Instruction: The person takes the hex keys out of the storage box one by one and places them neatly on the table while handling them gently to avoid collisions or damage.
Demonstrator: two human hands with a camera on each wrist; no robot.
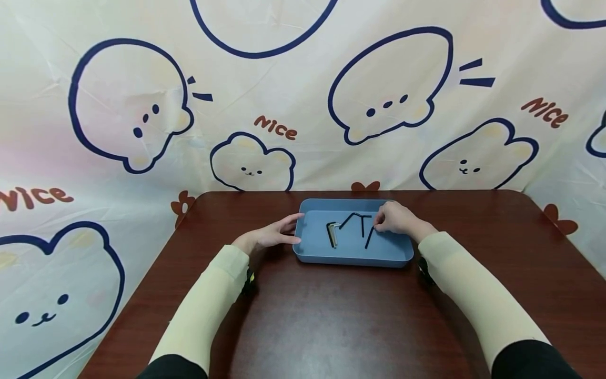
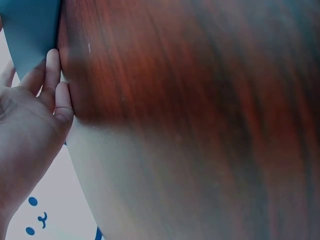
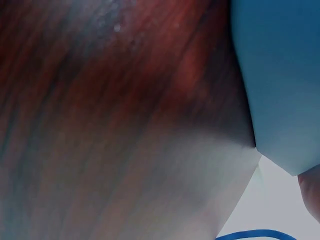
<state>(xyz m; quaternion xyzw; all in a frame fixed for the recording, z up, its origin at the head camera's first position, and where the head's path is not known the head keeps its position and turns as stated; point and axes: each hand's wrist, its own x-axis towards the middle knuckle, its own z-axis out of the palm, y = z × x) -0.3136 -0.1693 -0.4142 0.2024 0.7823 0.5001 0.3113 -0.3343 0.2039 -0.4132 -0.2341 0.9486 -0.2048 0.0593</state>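
Note:
A blue rectangular tray stands on the table with several L-shaped hex keys inside. My right hand reaches over its right side, fingertips pinching the upper end of a black hex key that slants down to the tray floor. Just left of it lie more black hex keys, some overlapping. Farther left a black hex key lies beside a pale metallic one. At the tray's left wall my left hand rests with extended fingers and thumb touching it; the left wrist view shows these fingers along the wall.
A dark reddish-brown wooden table spreads around the tray. Behind its far edge hangs a pale cloth with blue cartoon outlines. In the right wrist view the tray's outer wall fills the right side, with only a sliver of hand showing.

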